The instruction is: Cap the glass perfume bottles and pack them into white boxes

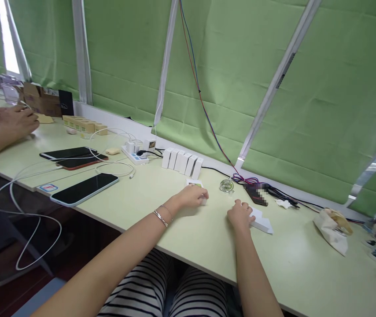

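My left hand [192, 196] is closed around a small white item with a green printed patch [194, 182], mostly hidden by the fingers. A silver bracelet is on that wrist. To the right, my right hand [240, 215] curls its fingers over the near end of a white folded-card box [261, 223], which lies on the table with a flap sticking out. Behind my left hand several slim white boxes [182, 162] stand in a row. A round, clear item with green inside [226, 185] lies between and beyond my hands.
Phones [84, 189] and white cables lie left, near a power strip [135, 155]. Several yellowish boxes [84, 124] stand farther back. Another person's hands [16, 121] work at far left. Dark cables [275, 196] and a cloth pouch [333, 229] are right.
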Tool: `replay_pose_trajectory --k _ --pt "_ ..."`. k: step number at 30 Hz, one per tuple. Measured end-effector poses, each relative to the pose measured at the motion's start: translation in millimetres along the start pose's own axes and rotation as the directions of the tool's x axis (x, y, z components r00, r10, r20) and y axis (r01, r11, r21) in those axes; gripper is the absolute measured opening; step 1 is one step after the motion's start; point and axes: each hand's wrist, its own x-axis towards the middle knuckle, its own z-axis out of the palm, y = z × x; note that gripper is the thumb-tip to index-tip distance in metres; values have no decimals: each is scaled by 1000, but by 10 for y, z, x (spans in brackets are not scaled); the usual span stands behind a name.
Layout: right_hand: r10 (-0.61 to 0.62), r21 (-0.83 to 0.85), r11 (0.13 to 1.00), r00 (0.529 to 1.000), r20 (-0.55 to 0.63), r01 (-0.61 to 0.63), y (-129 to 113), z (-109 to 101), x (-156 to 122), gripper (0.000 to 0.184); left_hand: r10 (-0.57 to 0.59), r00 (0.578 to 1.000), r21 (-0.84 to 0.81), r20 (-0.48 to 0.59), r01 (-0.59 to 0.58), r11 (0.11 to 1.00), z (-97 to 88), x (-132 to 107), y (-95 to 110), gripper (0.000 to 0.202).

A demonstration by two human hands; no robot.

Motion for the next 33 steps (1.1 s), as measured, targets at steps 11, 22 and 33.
replay_pose_trajectory --k 11,22,33 --pt "-73 -44 996 991 113 79 -110 -149 3 34 -262 939 48 -223 279 959 55 33 -31 25" --pt "240 -117 967 962 130 -225 118 -108 41 61 -262 937 28 -229 275 961 49 22 -12 22" --pt "104 185 973 976 191 -140 88 -64 135 37 -339 932 2 -128 342 940 171 7 -132 34"
